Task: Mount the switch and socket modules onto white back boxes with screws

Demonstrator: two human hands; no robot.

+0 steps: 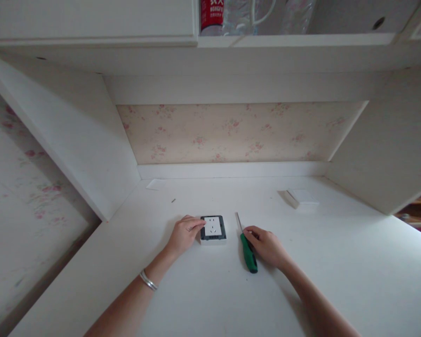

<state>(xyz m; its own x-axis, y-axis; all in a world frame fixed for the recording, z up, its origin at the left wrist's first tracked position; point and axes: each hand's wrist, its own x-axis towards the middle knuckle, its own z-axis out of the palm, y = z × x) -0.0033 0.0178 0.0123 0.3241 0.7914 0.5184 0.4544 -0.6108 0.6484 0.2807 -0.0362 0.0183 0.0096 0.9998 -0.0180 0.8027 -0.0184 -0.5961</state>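
A wall socket module with a white face and a dark frame lies flat on the white desk. My left hand rests at its left edge, fingers curled, fingertips touching the frame. A screwdriver with a green handle and a thin metal shaft lies just right of the socket, tip pointing away from me. My right hand lies on the desk against the handle, fingers bent and touching it, the tool still flat on the desk. A silver bracelet is on my left wrist.
A white rectangular plate lies at the back right of the desk, a small white card at the back left, and a tiny screw near it. Cabinet side panels wall the desk in on both sides. A shelf above holds bottles.
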